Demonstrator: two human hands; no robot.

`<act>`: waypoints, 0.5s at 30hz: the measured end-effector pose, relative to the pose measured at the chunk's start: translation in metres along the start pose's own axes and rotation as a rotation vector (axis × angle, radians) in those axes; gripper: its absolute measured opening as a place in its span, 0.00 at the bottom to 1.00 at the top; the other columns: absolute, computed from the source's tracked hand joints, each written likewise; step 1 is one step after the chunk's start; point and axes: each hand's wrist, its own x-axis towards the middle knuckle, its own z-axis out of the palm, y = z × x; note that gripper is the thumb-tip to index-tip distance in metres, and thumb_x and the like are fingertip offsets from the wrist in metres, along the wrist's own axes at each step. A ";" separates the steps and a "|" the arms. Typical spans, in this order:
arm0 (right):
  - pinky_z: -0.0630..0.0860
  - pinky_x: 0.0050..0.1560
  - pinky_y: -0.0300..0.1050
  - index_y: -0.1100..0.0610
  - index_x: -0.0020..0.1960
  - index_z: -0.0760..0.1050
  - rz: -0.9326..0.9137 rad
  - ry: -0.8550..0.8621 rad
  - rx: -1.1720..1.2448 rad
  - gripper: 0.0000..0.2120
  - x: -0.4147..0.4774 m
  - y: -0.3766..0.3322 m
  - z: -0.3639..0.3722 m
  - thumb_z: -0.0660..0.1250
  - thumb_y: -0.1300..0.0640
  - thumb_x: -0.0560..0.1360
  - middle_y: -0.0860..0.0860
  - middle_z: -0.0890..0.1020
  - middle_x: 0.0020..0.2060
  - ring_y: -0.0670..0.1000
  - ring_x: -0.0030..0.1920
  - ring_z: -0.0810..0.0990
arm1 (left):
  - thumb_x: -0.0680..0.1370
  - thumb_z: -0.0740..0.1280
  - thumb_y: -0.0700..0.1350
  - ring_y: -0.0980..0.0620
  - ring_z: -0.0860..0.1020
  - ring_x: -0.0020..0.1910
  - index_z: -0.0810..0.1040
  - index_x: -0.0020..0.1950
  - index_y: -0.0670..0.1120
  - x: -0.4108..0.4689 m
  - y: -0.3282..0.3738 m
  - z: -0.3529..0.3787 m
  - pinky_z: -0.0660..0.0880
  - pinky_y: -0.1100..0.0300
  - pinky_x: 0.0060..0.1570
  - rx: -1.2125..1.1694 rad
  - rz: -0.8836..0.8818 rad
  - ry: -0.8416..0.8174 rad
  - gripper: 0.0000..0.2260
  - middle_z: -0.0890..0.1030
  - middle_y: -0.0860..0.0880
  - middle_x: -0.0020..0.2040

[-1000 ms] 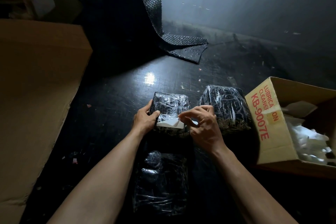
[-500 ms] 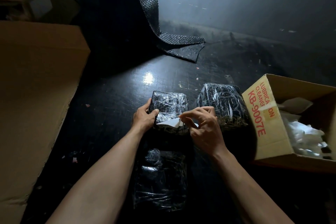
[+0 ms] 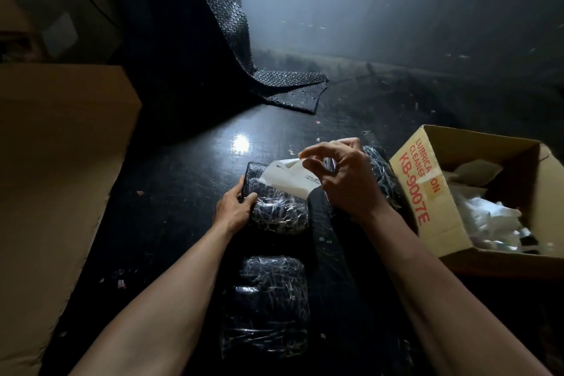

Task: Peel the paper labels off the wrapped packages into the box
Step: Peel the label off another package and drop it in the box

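Observation:
A black package wrapped in clear film (image 3: 277,210) lies on the dark table in front of me. My left hand (image 3: 233,207) grips its left edge and holds it down. My right hand (image 3: 338,177) pinches the top corner of a white paper label (image 3: 288,178), lifted well off the package, its lower left edge still close to the film. A second wrapped package (image 3: 383,174) lies behind my right hand, partly hidden. A third one (image 3: 265,305) lies nearer to me between my forearms. The open cardboard box (image 3: 418,189) with red print stands at the right.
White paper scraps (image 3: 488,217) fill the box. A large brown carton (image 3: 55,180) stands along the left. A sheet of dark bubble wrap (image 3: 244,49) hangs down onto the table at the back. Small paper bits litter the dark surface.
My right hand has risen and pulled the label up and away from the package, where it lay nearly flat before. My left hand still holds the package's left edge.

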 end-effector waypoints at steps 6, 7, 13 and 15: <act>0.72 0.58 0.63 0.43 0.52 0.83 -0.010 -0.022 -0.042 0.07 -0.007 -0.002 -0.013 0.73 0.52 0.75 0.37 0.80 0.40 0.50 0.56 0.71 | 0.77 0.74 0.48 0.48 0.79 0.65 0.69 0.77 0.54 -0.010 0.009 -0.010 0.71 0.55 0.69 0.057 0.042 -0.005 0.30 0.81 0.48 0.67; 0.73 0.58 0.63 0.43 0.52 0.83 -0.017 -0.025 -0.054 0.07 -0.009 -0.004 -0.017 0.73 0.52 0.75 0.35 0.79 0.40 0.49 0.56 0.72 | 0.76 0.74 0.48 0.48 0.79 0.64 0.71 0.76 0.54 -0.013 0.012 -0.012 0.71 0.56 0.68 0.063 0.047 -0.003 0.28 0.82 0.48 0.65; 0.74 0.59 0.62 0.43 0.52 0.83 -0.039 0.006 -0.104 0.08 -0.020 -0.009 -0.050 0.74 0.53 0.74 0.30 0.74 0.37 0.49 0.55 0.75 | 0.76 0.74 0.50 0.45 0.79 0.64 0.76 0.71 0.47 -0.034 0.044 -0.017 0.73 0.53 0.68 0.105 0.104 0.065 0.25 0.81 0.44 0.65; 0.74 0.59 0.61 0.44 0.51 0.83 -0.044 0.028 -0.133 0.08 -0.023 -0.007 -0.067 0.74 0.53 0.74 0.30 0.75 0.36 0.50 0.54 0.76 | 0.76 0.74 0.54 0.46 0.80 0.63 0.75 0.72 0.47 -0.041 0.063 -0.016 0.75 0.49 0.67 0.125 0.176 0.065 0.26 0.81 0.44 0.66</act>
